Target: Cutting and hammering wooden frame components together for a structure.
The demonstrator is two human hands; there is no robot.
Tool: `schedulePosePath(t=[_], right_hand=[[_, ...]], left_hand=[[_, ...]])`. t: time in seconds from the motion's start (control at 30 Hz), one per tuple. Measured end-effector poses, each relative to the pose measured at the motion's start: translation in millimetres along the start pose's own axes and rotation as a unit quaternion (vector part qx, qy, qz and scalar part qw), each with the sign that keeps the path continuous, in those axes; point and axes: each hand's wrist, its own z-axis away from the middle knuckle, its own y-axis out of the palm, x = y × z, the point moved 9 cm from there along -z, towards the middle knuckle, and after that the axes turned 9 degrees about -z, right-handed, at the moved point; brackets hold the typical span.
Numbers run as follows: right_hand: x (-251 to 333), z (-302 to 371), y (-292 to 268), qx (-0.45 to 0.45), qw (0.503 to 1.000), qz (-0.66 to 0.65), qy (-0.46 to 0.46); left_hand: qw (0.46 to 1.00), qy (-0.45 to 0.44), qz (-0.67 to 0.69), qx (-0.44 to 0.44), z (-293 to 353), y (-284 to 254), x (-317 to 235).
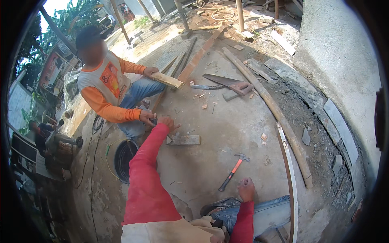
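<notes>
My left hand (167, 122), at the end of a red sleeve, reaches forward beside a co-worker's hand (146, 116). Its fingers are partly stretched, and I see nothing held in them. Between that co-worker's hand and my wrist is a small dark object (154, 121), its kind unclear. Just below my left hand a short wood block (183, 140) lies on the concrete. My right hand (246, 189) is closed above my bent leg; whatever its fingers hold is hidden. Beside it rests a claw hammer (234, 171) with an orange and black handle. The co-worker's other hand grips a wooden piece (168, 80).
A handsaw (231, 83) lies ahead among wood chips. A long round pole (271, 109) and a narrow straight bar (288, 174) run along the right. Left of my arm stands a black bucket (122, 162), near cables. Planks (202, 52) stretch away at the back.
</notes>
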Motion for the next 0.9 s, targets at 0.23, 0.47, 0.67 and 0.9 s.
schedulePosePath(t=[0.23,0.47,0.67,0.9], right_hand=[[46,30,-25,-0.009,0.996,-0.088,-0.022],[86,116,-56,-0.04,0.963,-0.266,-0.029],[159,211,-65,-0.105,0.968,-0.146,-0.176],[121,303,-160,-0.407,0.904,-0.13,-0.019]], left_hand=[[0.98,0.167,-0.093,0.057,67,5,-30],[0.927,0.288,0.242,-0.004,153,-82,-141],[0.581,0.488,0.616,0.214,320,-213,-311],[0.507,0.71,0.475,0.115,473,-275,-386]])
